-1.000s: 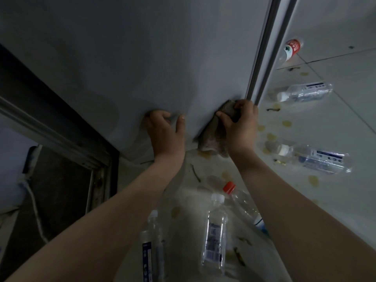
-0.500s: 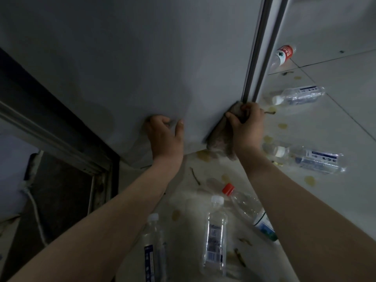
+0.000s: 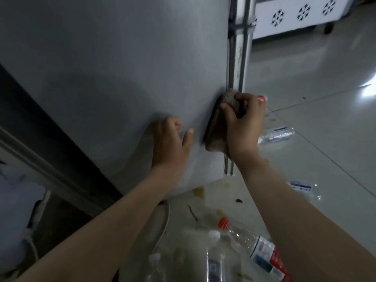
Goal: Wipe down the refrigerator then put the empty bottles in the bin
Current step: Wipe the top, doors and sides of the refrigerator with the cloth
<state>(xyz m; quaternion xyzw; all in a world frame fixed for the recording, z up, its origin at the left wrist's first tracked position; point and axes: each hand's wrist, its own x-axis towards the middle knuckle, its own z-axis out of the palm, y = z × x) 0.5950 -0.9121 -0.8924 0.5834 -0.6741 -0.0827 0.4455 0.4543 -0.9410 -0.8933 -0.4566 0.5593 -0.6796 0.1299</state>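
The grey refrigerator side panel (image 3: 122, 68) fills the upper left of the head view. My right hand (image 3: 243, 127) grips a brown cloth (image 3: 216, 133) and presses it against the panel's right edge, beside the door seam. My left hand (image 3: 171, 143) rests on the panel just left of the cloth, fingers partly curled, thumb spread, holding nothing. Empty plastic bottles lie on the floor: a red-capped one (image 3: 256, 243) and a white-capped one (image 3: 214, 259) near my arms, another (image 3: 276, 134) right of my right hand, and one (image 3: 305, 189) further down.
Brown stains (image 3: 198, 192) and bits of debris mark the pale tiled floor below the refrigerator. A white cabinet with snowflake prints (image 3: 301, 15) stands at the top right. A dark gap and a white cable (image 3: 33, 241) lie to the left.
My right hand has slid the cloth upward along the refrigerator's right edge. My left hand has also moved up the panel. The view has tilted up, showing more of the floor and the white cabinet.
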